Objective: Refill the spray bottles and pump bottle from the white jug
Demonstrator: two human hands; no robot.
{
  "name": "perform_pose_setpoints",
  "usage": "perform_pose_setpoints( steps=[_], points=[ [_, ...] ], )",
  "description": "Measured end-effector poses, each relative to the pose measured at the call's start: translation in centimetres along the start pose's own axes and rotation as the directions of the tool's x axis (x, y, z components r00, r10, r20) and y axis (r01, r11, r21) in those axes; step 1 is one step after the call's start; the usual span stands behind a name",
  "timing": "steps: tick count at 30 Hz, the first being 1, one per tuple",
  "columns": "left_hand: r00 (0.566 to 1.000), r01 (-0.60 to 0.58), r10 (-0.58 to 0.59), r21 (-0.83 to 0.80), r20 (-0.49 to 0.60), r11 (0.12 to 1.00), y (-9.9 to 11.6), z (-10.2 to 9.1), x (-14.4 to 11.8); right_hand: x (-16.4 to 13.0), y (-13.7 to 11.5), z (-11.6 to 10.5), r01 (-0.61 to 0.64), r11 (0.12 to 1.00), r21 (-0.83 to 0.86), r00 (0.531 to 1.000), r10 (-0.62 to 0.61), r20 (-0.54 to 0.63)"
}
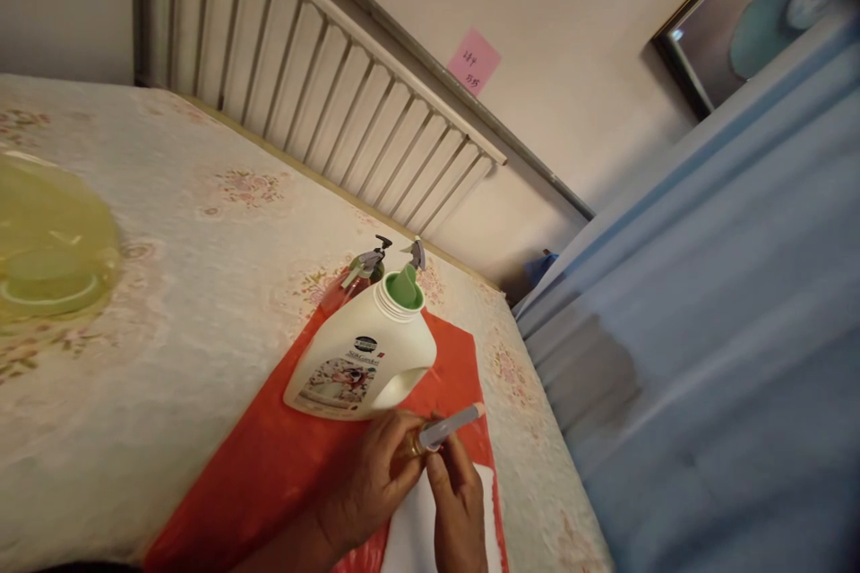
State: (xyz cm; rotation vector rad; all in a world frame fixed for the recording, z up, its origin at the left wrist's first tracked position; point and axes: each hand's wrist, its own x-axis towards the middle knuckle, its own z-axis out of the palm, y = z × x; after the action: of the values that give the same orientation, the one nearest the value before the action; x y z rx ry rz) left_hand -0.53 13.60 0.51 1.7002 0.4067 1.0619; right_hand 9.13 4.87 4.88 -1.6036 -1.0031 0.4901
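Nail file (451, 425) pinched in left hand (366, 479), tip pointing up-right over red sheet (269, 457), just before white jug (363, 358). Right hand (460, 497) curled, fingertips touching file's lower end. Best kept flat, strokes short, clear of open spout.

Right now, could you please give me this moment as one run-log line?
left hand: holds small gold item | right hand: holds grey stick | white jug: uncapped, on red sheet

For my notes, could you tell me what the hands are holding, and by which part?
Both hands, left hand and right hand, pinch a small grey stick-like tool by its lower end.
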Motion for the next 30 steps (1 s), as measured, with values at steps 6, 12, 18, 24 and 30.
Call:
perform_pose_setpoints(
  steps=[6, 12, 18, 24, 30],
  points=[
    [1.000, 0.014, -0.014, 0.013, -0.013, 1.000, -0.6, 0.4, -0.4, 0.4, 0.6, 0.4, -0.037, 0.999, 0.012, 0.996, 0.038, -0.078],
    [1.000, 0.005, -0.006, 0.033, 0.024, 0.999, -0.2, -0.1, -0.2, 0.8, 1.1, 1.4, 0.035, 0.999, -0.031, 0.971, -0.041, -0.234],
    [0.999, 0.006, -0.005, -0.022, 0.045, 1.000, 0.0, -0.2, -0.3, 0.4, -0.4, 0.4, -0.014, 1.000, 0.024, 1.000, 0.014, -0.013],
    [0.999, 0.022, -0.024, 0.028, 0.043, 0.999, -0.3, 0.0, -0.4, 0.7, 1.0, 0.7, -0.054, 0.999, -0.005, 0.991, 0.053, -0.119],
    [0.999, -0.004, 0.003, 0.021, 0.051, 1.000, -0.1, -0.2, 0.0, 0.6, 1.1, 1.3, -0.038, 0.999, -0.037, 0.982, 0.030, -0.189]
  ],
)
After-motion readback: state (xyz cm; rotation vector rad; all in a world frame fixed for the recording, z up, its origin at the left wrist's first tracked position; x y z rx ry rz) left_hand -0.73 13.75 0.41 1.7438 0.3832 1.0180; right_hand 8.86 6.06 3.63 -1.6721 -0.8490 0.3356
